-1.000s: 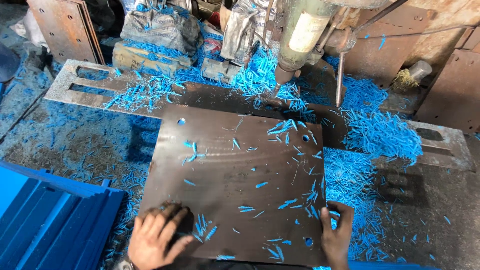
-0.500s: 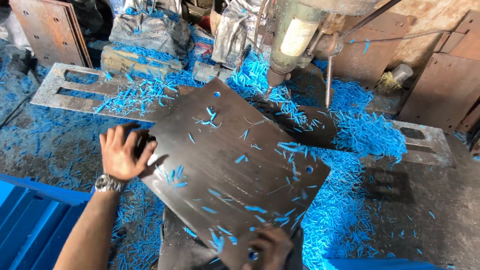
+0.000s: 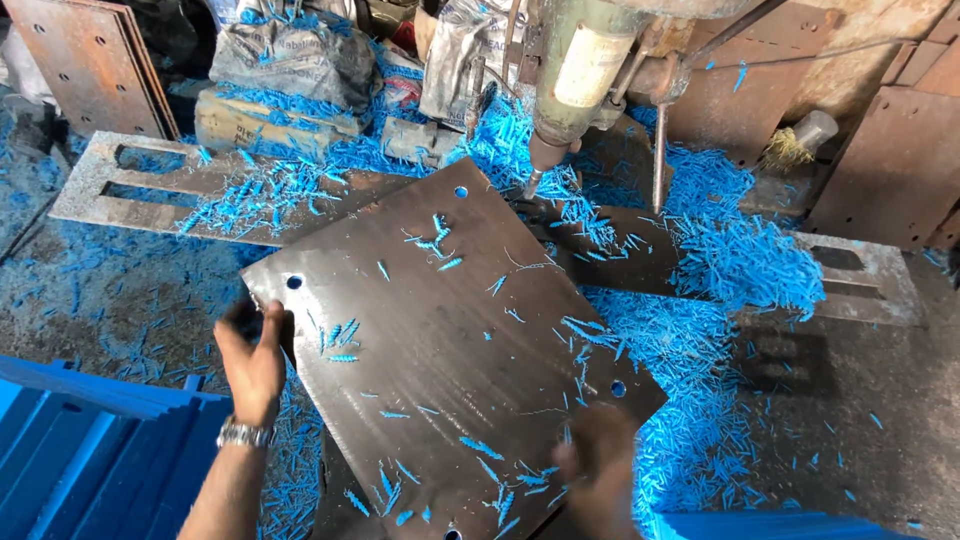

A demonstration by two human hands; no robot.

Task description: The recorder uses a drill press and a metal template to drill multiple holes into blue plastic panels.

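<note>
A large dark steel plate (image 3: pixel 440 340) with drilled corner holes lies turned diagonally under the drill head (image 3: pixel 575 75), its surface strewn with blue shavings. My left hand (image 3: pixel 255 360), a watch on its wrist, grips the plate's left edge near one corner hole. At the plate's near edge my right hand (image 3: pixel 600 475) is blurred and presses on or grips the plate. The drill bit (image 3: pixel 533 182) hangs just beyond the plate's far corner, not touching it.
Blue shavings (image 3: pixel 740 260) are heaped to the right and cover the floor. A slotted steel base (image 3: pixel 140 185) runs under the plate. Blue painted sheets (image 3: pixel 80 450) are stacked at lower left. Rusty plates (image 3: pixel 95 60) lean at the back left and right.
The plate has been rotated further, one corner now pointing towards the drill. My left hand slid along the left edge; my right hand shifted right along the near edge.
</note>
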